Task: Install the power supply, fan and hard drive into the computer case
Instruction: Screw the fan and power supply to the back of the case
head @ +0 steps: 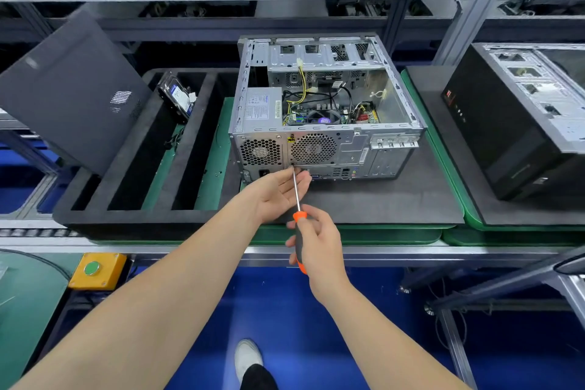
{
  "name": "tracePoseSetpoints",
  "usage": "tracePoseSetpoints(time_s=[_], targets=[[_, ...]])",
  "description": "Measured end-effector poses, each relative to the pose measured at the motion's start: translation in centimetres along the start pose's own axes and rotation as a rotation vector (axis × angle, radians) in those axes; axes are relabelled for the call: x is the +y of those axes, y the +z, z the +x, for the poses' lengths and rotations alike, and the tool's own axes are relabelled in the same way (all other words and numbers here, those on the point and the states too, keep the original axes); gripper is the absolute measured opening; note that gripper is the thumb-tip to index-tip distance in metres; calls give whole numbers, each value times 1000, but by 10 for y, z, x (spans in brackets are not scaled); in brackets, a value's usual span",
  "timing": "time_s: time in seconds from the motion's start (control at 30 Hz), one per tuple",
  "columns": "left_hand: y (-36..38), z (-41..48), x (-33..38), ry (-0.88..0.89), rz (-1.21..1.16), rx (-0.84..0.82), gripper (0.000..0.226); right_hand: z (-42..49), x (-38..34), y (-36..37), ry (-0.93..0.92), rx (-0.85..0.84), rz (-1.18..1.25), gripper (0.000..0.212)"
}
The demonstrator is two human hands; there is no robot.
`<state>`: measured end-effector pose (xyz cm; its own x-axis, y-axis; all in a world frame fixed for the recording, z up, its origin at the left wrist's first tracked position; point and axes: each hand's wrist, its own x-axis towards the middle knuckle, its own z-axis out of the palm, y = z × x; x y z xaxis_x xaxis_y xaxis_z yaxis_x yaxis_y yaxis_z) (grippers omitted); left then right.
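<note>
- Computer case lies on its side on the dark foam mat, open side up, with its rear panel toward me.
- Power supply sits inside the case at the left rear corner; the round fan grille is just beside it on the rear panel.
- Hard drive leans in a slot of the black foam tray, left of the case.
- My right hand grips the orange-and-black screwdriver, fingers curled round the handle; its tip meets the rear panel below the grille.
- My left hand is palm up, fingers straight and relaxed, with the fingertips near the screwdriver tip.
- A grey side panel leans against the tray's left end.
</note>
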<state>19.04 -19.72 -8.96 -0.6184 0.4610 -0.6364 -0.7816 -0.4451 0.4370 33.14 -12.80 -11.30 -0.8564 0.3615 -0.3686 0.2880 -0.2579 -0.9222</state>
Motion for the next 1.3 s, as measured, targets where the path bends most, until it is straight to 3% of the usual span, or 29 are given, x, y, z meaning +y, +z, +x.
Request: tracePoseSetpoints(time_s=[0.1, 0.27, 0.5, 0.6, 0.73, 0.8, 0.9, 1.03, 1.13, 1.2, 1.3], targets=[[0, 1, -1, 13, 19, -11, 20, -1, -2, 1, 151, -44, 179, 19], [2, 7, -5, 77, 30, 41, 14, -1, -5, 4, 193, -2, 132, 39], [0, 8, -5, 141, 45, 80, 8, -2, -12, 4, 354, -21, 147, 35], [4, 7, -5, 161, 81, 97, 9, -4, -13, 6, 336, 34, 149, 47], [-4, -1, -3, 56, 138, -25, 18, -4, -13, 3, 380, 83, 252, 39], [-10, -7, 0, -14, 236, -100, 23, -2, -15, 0, 468, 21, 311, 36], [-10, -10, 3, -12, 292, -74, 23, 1, -17, 2, 593, -52, 392, 42], [-3, -11, -1, 29, 332, 15, 16, -3, -16, 8, 473, 53, 187, 56], [0, -8, -4, 50, 325, 41, 13, -6, -9, 5, 264, 174, -76, 49], [1, -7, -4, 56, 319, 41, 13, -4, -9, 4, 195, 202, -91, 40], [0, -6, -5, 62, 324, 65, 10, -4, -17, 6, 316, 135, 85, 38]])
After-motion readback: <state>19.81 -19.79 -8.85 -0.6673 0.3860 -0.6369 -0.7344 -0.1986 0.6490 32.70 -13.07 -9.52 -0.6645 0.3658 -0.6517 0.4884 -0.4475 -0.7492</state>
